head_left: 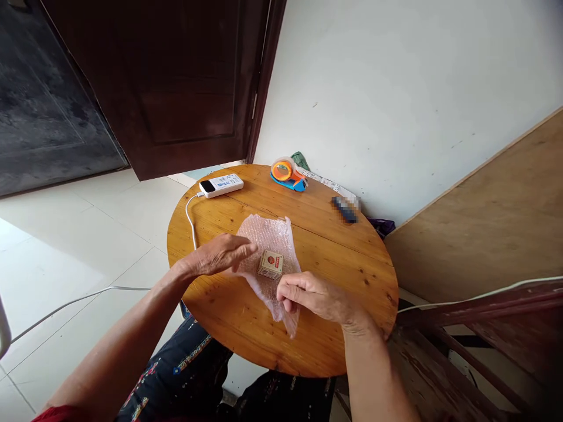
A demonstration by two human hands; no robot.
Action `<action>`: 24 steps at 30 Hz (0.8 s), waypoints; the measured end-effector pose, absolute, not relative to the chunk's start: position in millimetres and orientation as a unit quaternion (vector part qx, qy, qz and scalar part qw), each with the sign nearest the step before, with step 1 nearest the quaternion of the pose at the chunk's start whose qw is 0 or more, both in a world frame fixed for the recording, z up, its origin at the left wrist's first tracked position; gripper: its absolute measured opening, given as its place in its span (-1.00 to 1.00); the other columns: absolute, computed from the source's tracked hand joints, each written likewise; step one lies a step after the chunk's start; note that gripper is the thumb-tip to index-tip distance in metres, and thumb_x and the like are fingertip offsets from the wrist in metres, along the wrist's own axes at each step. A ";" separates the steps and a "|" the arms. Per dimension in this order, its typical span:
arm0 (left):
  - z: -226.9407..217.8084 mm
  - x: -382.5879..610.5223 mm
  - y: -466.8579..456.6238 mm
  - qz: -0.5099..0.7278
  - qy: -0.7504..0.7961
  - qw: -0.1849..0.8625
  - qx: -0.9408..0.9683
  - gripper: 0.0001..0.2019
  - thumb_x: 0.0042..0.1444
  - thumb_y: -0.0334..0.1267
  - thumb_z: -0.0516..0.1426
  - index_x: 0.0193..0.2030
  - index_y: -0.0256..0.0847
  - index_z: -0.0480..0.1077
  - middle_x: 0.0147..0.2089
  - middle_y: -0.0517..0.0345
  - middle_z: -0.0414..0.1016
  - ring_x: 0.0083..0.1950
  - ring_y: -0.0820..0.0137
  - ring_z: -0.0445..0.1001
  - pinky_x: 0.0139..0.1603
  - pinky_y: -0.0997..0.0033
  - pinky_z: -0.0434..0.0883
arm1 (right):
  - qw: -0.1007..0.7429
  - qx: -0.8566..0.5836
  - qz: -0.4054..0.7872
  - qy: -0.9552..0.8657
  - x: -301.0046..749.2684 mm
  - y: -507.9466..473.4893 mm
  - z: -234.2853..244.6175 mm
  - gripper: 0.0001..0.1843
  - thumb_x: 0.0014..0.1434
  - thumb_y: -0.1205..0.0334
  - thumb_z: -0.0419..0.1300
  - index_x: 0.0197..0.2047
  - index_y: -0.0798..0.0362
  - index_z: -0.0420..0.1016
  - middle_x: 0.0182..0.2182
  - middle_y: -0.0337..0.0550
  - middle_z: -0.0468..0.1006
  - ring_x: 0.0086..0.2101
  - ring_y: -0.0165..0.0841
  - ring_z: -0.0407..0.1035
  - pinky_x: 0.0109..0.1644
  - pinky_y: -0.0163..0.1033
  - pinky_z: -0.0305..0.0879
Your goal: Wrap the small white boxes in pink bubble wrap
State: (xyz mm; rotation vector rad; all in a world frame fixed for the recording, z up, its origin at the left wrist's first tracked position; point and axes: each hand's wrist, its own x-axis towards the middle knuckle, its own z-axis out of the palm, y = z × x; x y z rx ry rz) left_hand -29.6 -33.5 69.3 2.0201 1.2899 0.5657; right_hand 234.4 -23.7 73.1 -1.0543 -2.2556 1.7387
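A small cardboard box with a red label lies on a sheet of pinkish bubble wrap spread on a round wooden table. My left hand lies flat on the sheet's left side, fingers stretched toward the box. My right hand is just right of the box with its fingers curled, pinching the near edge of the bubble wrap.
At the table's far side lie a white power bank with a white cable, an orange and blue tape dispenser and a dark small object. A wooden board leans at the right. A dark door stands behind.
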 end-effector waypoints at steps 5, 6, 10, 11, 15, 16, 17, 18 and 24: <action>68.1 -25.3 -48.8 0.102 0.557 0.263 0.781 -0.78 0.19 -0.18 0.10 -0.14 -0.14 0.54 -0.40 0.18 0.56 -0.38 0.37 0.49 -0.33 0.43 0.33 | 0.155 -0.472 0.513 -0.701 240.7 -24.3 43.2 -0.60 0.26 -0.15 0.07 -0.30 0.04 0.39 -0.45 -0.22 0.43 -0.48 -0.40 0.36 -0.46 -0.32 0.32; 67.7 -22.1 -49.7 0.100 0.570 0.239 0.779 -0.78 0.19 -0.18 0.10 -0.13 -0.14 0.54 -0.39 0.16 0.56 -0.36 0.34 0.51 -0.30 0.40 0.36 | 0.175 -0.489 0.498 -0.694 241.4 -23.1 40.4 -0.63 0.24 -0.13 0.09 -0.22 0.03 0.40 -0.39 -0.19 0.45 -0.47 -0.39 0.37 -0.48 -0.32 0.32; 57.3 -5.4 -50.0 0.163 0.592 0.123 0.780 -0.66 0.16 -0.21 0.13 0.07 -0.24 0.43 -0.06 -0.06 0.54 -0.05 0.15 0.52 -0.05 0.16 0.46 | 0.210 -0.504 0.408 -0.731 237.1 -21.9 38.0 -0.55 0.17 0.07 0.19 0.11 -0.02 0.35 -0.05 -0.06 0.51 -0.32 -0.33 0.44 -0.29 -0.20 0.44; 52.1 -1.0 -49.6 0.186 0.574 0.102 0.791 -0.57 0.12 -0.23 0.16 0.14 -0.27 0.37 0.06 -0.13 0.49 0.08 0.09 0.47 0.06 0.09 0.44 | 0.210 -0.503 0.382 -0.747 233.7 -22.8 38.1 -0.50 0.16 0.12 0.20 0.17 -0.04 0.33 0.00 -0.05 0.50 -0.27 -0.30 0.46 -0.20 -0.16 0.45; 24.7 14.5 -47.9 0.215 0.491 0.130 0.834 -0.15 -0.04 -0.20 0.27 0.38 -0.34 0.05 0.36 -0.30 0.20 0.39 0.00 0.17 0.37 -0.01 0.20 | 0.204 -0.515 0.269 -0.788 214.2 -29.5 37.6 -0.36 0.12 0.22 0.21 0.28 -0.02 0.24 0.06 0.03 0.49 -0.06 -0.12 0.45 -0.02 -0.03 0.40; 17.8 17.5 -47.5 0.215 0.484 0.153 0.835 -0.07 -0.05 -0.13 0.29 0.41 -0.34 -0.02 0.39 -0.31 0.16 0.42 -0.01 0.14 0.39 -0.01 0.18 | 0.202 -0.517 0.244 -0.795 209.7 -31.3 37.6 -0.38 0.12 0.24 0.19 0.27 0.00 0.25 0.07 0.05 0.49 -0.04 -0.09 0.45 0.00 -0.01 0.39; 11.6 20.2 -47.4 0.215 0.485 0.171 0.830 0.02 -0.07 -0.03 0.31 0.43 -0.35 -0.08 0.41 -0.33 0.13 0.43 -0.01 0.12 0.40 -0.01 0.15 | 0.199 -0.517 0.225 -0.802 206.3 -33.0 37.9 -0.41 0.13 0.26 0.16 0.25 0.01 0.28 0.07 0.05 0.49 -0.02 -0.08 0.44 0.01 0.00 0.37; 6.3 22.4 -47.5 0.217 0.490 0.184 0.824 0.09 -0.10 0.06 0.32 0.45 -0.35 -0.13 0.42 -0.34 0.10 0.44 -0.02 0.10 0.41 -0.01 0.13 | 0.198 -0.514 0.214 -0.807 204.6 -34.6 38.7 -0.45 0.14 0.28 0.15 0.22 0.01 0.31 0.06 0.04 0.51 -0.03 -0.08 0.45 0.02 0.00 0.36; -2.3 28.6 -52.3 0.200 0.493 0.165 0.830 0.25 -0.19 0.45 0.21 0.47 -0.34 -0.11 0.49 -0.32 -0.04 0.50 -0.08 -0.08 0.47 -0.06 -0.07 | 0.297 -0.567 0.219 -0.737 239.5 -37.5 49.3 -0.53 0.18 0.01 0.17 0.11 0.01 0.37 -0.11 -0.01 0.60 -0.21 -0.18 0.50 -0.14 -0.13 0.40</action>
